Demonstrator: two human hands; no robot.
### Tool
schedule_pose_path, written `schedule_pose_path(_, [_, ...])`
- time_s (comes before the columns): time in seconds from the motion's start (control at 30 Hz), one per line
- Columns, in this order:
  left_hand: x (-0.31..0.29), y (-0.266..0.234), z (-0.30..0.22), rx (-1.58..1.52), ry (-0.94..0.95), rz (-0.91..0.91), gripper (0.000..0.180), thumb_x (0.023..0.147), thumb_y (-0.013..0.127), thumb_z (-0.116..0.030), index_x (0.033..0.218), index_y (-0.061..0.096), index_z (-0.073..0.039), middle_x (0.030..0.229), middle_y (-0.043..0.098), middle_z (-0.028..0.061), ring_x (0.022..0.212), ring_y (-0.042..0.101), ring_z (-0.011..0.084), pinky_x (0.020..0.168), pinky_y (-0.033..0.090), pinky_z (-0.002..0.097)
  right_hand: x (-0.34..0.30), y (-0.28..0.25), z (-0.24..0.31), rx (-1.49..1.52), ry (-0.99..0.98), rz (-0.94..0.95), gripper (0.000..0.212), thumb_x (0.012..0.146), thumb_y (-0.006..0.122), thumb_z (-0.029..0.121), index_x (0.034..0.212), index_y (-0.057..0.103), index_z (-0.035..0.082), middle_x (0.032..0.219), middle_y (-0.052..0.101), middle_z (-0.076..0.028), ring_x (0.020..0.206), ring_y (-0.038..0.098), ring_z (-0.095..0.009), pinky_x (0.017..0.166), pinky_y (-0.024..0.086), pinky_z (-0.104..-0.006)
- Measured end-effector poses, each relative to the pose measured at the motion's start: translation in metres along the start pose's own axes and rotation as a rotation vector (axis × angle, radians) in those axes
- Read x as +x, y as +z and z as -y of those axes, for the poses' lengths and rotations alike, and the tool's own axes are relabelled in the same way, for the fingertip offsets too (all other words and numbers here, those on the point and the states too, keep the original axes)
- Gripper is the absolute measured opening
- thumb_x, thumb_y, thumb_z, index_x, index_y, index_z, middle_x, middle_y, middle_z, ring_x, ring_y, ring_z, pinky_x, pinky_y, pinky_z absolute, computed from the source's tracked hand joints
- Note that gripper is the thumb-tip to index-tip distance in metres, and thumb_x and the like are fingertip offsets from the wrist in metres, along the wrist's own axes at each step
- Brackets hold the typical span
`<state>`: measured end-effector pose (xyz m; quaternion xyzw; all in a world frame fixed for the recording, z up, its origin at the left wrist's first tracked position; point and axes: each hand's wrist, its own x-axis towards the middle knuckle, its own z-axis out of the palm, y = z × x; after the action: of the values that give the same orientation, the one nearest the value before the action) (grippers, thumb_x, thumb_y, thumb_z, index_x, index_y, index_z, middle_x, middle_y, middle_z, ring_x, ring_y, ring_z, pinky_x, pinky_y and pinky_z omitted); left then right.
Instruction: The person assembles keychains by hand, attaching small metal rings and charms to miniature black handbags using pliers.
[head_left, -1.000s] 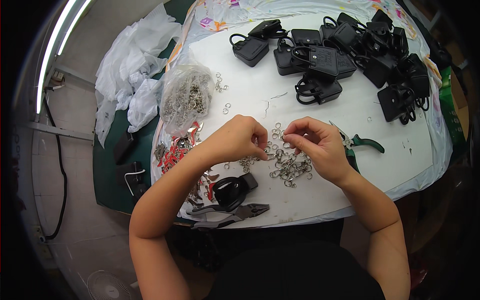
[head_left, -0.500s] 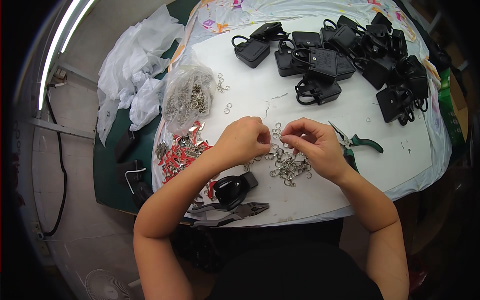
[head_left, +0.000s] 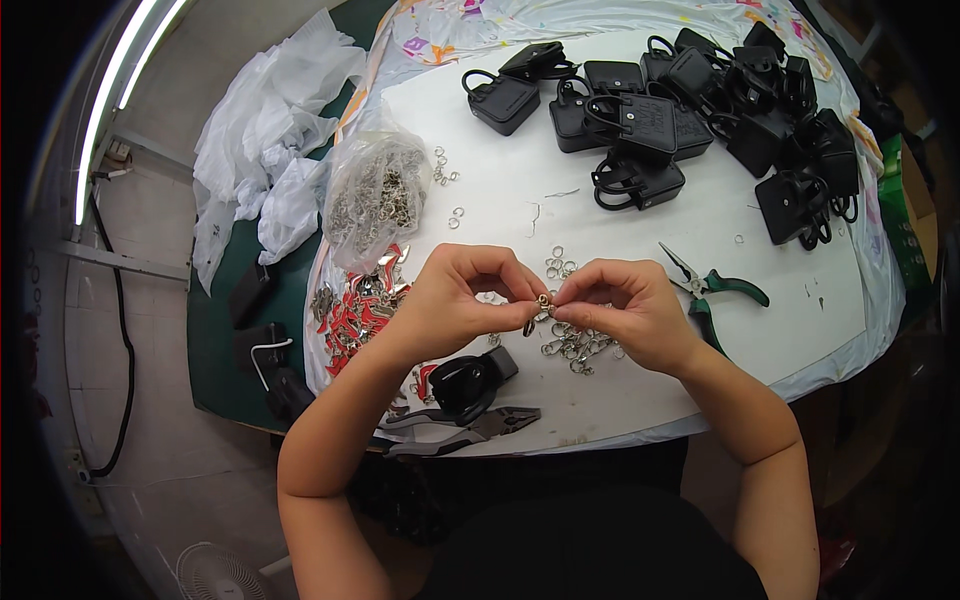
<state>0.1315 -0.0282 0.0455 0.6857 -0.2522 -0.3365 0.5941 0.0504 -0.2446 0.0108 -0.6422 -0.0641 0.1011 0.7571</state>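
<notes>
My left hand (head_left: pixel 455 298) is closed in a pinch on a small metal ring (head_left: pixel 528 327) that hangs below its fingertips. My right hand (head_left: pixel 635 310) pinches a small piece of metal hardware (head_left: pixel 543 300), brass-coloured in this light. The fingertips of both hands nearly meet over this hardware, so its exact form is partly hidden. Under and behind them lies a loose pile of silvery rings and clasps (head_left: pixel 578 345). Several loose rings (head_left: pixel 558 262) stretch away from the pile toward the far side.
Green-handled pliers (head_left: pixel 708 290) lie right of my right hand. Grey pliers (head_left: pixel 480 430) and a black rounded object (head_left: pixel 465 385) sit near the front edge. Red-and-silver metal pieces (head_left: pixel 355 315) and a plastic bag of rings (head_left: pixel 378 200) are at left; small black bags (head_left: pixel 640 125) crowd the back.
My left hand has come down slightly and turned, its fingertips now meeting those of my right hand. Metal hardware now shows between them. My right hand has shifted slightly down.
</notes>
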Motion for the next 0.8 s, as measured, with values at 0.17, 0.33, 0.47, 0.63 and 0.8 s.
schedule_pose_path(0.17, [-0.002, 0.010, -0.007, 0.340, 0.203, -0.076, 0.006, 0.075, 0.073, -0.001, 0.080, 0.070, 0.001, 0.080, 0.074, 0.0080, 0.077, 0.070, 0.0130, 0.073, 0.055, 0.0265, 0.001, -0.001, -0.002, 0.126, 0.057, -0.003, 0.013, 0.088, 0.072, 0.007, 0.098, 0.069, -0.002, 0.085, 0.070, -0.004, 0.076, 0.065, -0.007, 0.069, 0.052, -0.0210])
schedule_pose_path(0.33, [-0.006, 0.014, -0.009, 0.444, 0.274, -0.129, 0.006, 0.074, 0.073, -0.001, 0.080, 0.070, 0.000, 0.078, 0.074, 0.0078, 0.073, 0.072, 0.0151, 0.069, 0.055, 0.0267, 0.000, 0.003, 0.001, 0.117, 0.077, 0.002, 0.011, 0.087, 0.070, -0.002, 0.097, 0.067, -0.004, 0.086, 0.070, -0.006, 0.075, 0.064, -0.008, 0.065, 0.051, -0.0202])
schedule_pose_path(0.47, [-0.008, 0.014, -0.011, 0.460, 0.280, -0.117, 0.006, 0.073, 0.073, -0.001, 0.078, 0.069, -0.001, 0.079, 0.073, 0.0087, 0.073, 0.072, 0.0166, 0.069, 0.055, 0.0274, -0.001, 0.006, -0.002, 0.060, -0.004, -0.023, 0.011, 0.088, 0.072, 0.004, 0.096, 0.069, -0.002, 0.086, 0.070, -0.006, 0.075, 0.065, -0.008, 0.068, 0.052, -0.0214])
schedule_pose_path(0.63, [-0.007, 0.017, -0.017, 0.589, 0.330, -0.097, 0.008, 0.071, 0.074, 0.004, 0.075, 0.068, 0.000, 0.082, 0.074, 0.0102, 0.075, 0.071, 0.0174, 0.067, 0.054, 0.0266, -0.003, 0.006, -0.010, -0.044, -0.155, -0.078, 0.011, 0.089, 0.072, 0.007, 0.096, 0.070, -0.002, 0.087, 0.071, -0.006, 0.076, 0.067, -0.009, 0.069, 0.053, -0.0222])
schedule_pose_path(0.8, [-0.012, 0.018, -0.015, 0.787, 0.519, -0.144, 0.013, 0.067, 0.075, 0.006, 0.074, 0.066, -0.001, 0.084, 0.073, 0.0100, 0.071, 0.069, 0.0203, 0.063, 0.054, 0.0271, -0.002, 0.010, -0.007, 0.004, -0.053, -0.088, 0.011, 0.089, 0.071, 0.006, 0.096, 0.070, -0.002, 0.087, 0.071, -0.005, 0.077, 0.067, -0.008, 0.069, 0.053, -0.0221])
